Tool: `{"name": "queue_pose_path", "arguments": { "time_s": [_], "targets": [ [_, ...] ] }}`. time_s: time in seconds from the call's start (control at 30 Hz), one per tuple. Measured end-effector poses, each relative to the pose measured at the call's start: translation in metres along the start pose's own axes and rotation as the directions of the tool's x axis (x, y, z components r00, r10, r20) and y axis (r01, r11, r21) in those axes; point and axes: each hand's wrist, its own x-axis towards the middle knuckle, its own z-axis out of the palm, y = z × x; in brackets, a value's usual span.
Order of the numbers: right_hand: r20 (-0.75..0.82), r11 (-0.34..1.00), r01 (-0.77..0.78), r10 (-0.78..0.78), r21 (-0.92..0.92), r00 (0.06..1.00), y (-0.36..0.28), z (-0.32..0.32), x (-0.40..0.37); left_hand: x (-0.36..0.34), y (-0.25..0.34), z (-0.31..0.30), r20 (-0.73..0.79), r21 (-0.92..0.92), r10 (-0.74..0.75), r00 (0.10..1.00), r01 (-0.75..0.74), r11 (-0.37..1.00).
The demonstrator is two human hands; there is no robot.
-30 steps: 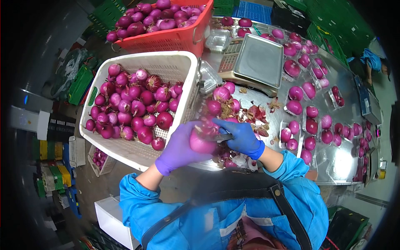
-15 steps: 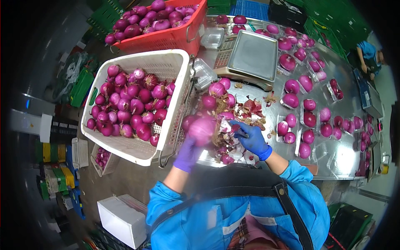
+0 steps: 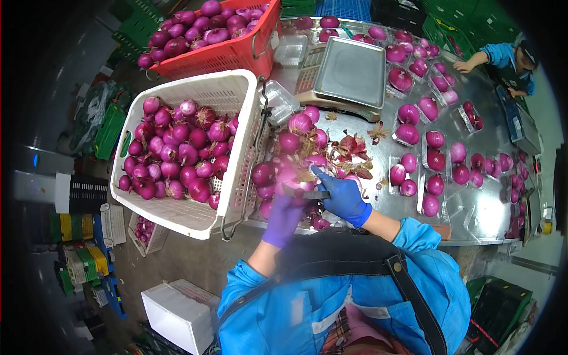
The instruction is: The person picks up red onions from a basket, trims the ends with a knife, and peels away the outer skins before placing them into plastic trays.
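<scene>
My left hand (image 3: 283,218), in a purple glove, is closed around a red onion (image 3: 289,176), smeared by motion. My right hand (image 3: 345,199), in a blue glove, grips a knife (image 3: 312,194), whose dark blade points left and lies against or just in front of the onion; a smear hides whether they touch. More red onions (image 3: 263,174) sit on the metal table beside my left hand. Dry onion skins (image 3: 350,155) lie in a heap beyond my right hand.
To the left stands a white crate (image 3: 160,216) of onions, with a red crate (image 3: 228,56) behind it. A scale (image 3: 349,74) sits at mid-table. Onions in clear trays (image 3: 395,183) cover the right side. Across the table, a person (image 3: 503,56) stretches out an arm.
My right hand has come left with the knife, closer to the onion in my left hand. The view has shifted slightly. The person across the table now reaches over the tabletop.
</scene>
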Motion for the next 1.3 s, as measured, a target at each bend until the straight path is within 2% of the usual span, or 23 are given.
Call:
{"name": "queue_pose_path", "arguments": {
  "time_s": [0.07,0.17,0.27,0.33,0.43,0.57,0.63,0.7,0.73,0.77,0.8,0.83,0.87,0.9,0.93,0.97,1.0,1.03,1.1,1.17,1.23,1.27,1.3],
  "targets": [
    [0.007,0.999,-0.014,0.014,0.038,1.000,0.002,-0.001,0.001,-0.003,-0.001,0.008,0.127,0.260,0.094,0.987,-0.125,0.957],
    [0.063,0.998,-0.056,0.057,-0.005,0.996,0.005,0.002,0.002,-0.011,-0.002,0.022,0.160,0.353,0.106,0.981,-0.158,0.922],
    [0.105,0.995,-0.096,0.095,0.001,0.990,0.001,-0.001,0.003,-0.018,0.002,0.041,0.063,0.486,0.069,0.996,-0.091,0.869],
    [0.162,0.986,-0.122,0.140,-0.114,0.977,-0.005,-0.006,0.006,-0.019,0.002,0.041,0.083,0.512,0.055,0.995,-0.091,0.854],
    [0.058,0.998,-0.041,0.044,-0.044,0.997,0.003,0.003,0.003,-0.021,0.000,0.030,0.116,0.526,0.062,0.991,-0.114,0.843],
    [0.046,0.997,-0.033,0.036,-0.067,0.998,0.008,0.010,0.003,-0.022,-0.005,0.019,0.114,0.467,0.091,0.989,-0.134,0.874],
    [0.064,0.994,-0.083,0.087,-0.065,0.994,0.011,0.008,0.004,-0.027,-0.006,0.020,0.096,0.472,0.135,0.986,-0.165,0.866],
    [0.059,0.968,-0.225,0.233,-0.114,0.971,0.049,0.015,0.011,-0.035,-0.004,0.018,0.079,0.479,0.179,0.981,-0.195,0.856],
    [-0.005,0.939,-0.336,0.337,-0.070,0.942,0.057,0.006,0.009,-0.038,0.002,0.016,0.174,0.468,0.203,0.964,-0.262,0.844],
    [0.054,0.928,-0.362,0.367,-0.082,0.929,0.062,0.000,0.004,-0.037,0.006,0.016,0.271,0.444,0.233,0.934,-0.337,0.830],
    [0.055,0.959,-0.282,0.284,-0.039,0.957,0.068,0.000,0.001,-0.035,0.008,0.012,0.146,0.474,0.245,0.958,-0.285,0.833],
    [0.055,0.976,-0.217,0.216,0.013,0.975,0.070,0.007,-0.007,-0.031,0.012,0.000,0.072,0.387,0.182,0.981,-0.195,0.901],
    [0.051,0.975,-0.223,0.222,0.017,0.974,0.073,0.011,-0.006,-0.025,0.012,-0.010,0.044,0.238,0.104,0.994,-0.111,0.965],
    [0.210,0.960,-0.274,0.281,-0.060,0.936,0.077,0.010,0.000,-0.019,0.012,-0.007,0.036,0.081,0.018,0.999,-0.021,0.996],
    [0.355,0.936,-0.321,0.351,-0.142,0.867,0.080,0.007,0.000,-0.018,0.010,-0.004,0.043,0.090,-0.003,0.999,-0.001,0.996],
    [0.331,0.928,-0.342,0.371,-0.146,0.867,0.080,0.003,-0.003,-0.016,0.006,0.001,0.028,0.016,-0.043,0.999,0.043,0.999],
    [0.375,0.921,-0.372,0.307,0.114,0.875,0.070,-0.007,-0.003,-0.014,0.002,0.009,0.016,-0.057,-0.092,0.996,0.093,0.994],
    [0.388,0.848,-0.387,0.239,0.363,0.890,0.060,-0.018,-0.002,-0.010,-0.001,0.012,0.035,-0.043,-0.135,0.990,0.136,0.990],
    [0.350,0.843,-0.369,0.234,0.391,0.907,0.034,-0.043,0.009,-0.004,-0.010,0.011,-0.047,-0.023,-0.183,0.982,0.182,0.983],
    [0.024,0.955,0.030,-0.039,0.297,0.999,0.034,-0.032,-0.004,0.006,-0.020,0.020,0.042,0.218,-0.293,0.955,0.278,0.936],
    [0.220,0.955,-0.105,0.044,0.277,0.975,0.024,-0.057,-0.013,0.007,-0.033,0.049,0.167,0.322,-0.459,0.873,0.392,0.862],
    [0.184,0.955,-0.146,0.099,0.258,0.978,0.041,-0.056,-0.025,0.012,-0.041,0.051,0.178,0.342,-0.515,0.839,0.438,0.831],
    [0.174,0.887,-0.223,0.166,0.404,0.971,0.069,-0.047,-0.035,0.017,-0.048,0.052,0.235,0.391,-0.573,0.785,0.464,0.795]
  ]
}}
